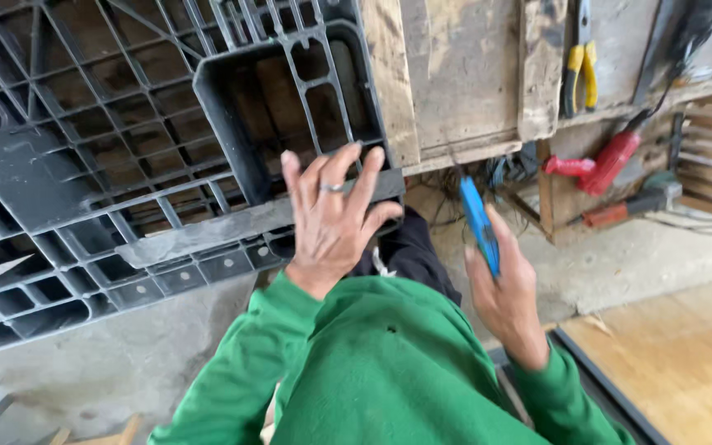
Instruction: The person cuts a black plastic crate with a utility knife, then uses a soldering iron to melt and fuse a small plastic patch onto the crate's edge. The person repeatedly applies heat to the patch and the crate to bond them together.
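My left hand [333,216], with a ring on one finger, lies flat with spread fingers on the lower edge of a dark grey plastic pallet [84,148] that stands tilted at the left. My right hand [504,292] is closed around a slim blue tool [478,221] that points up toward the pallet's corner and a worn wooden board [463,74]. Both arms wear green sleeves. The tip of the blue tool is blurred, so its kind is unclear.
Yellow-handled pliers [580,70] lie on the wooden bench top. A red power tool [603,161] and a second tool [640,202] rest on a shelf at the right. A light wooden panel [686,363] lies at the lower right, and concrete floor [109,363] shows below the pallet.
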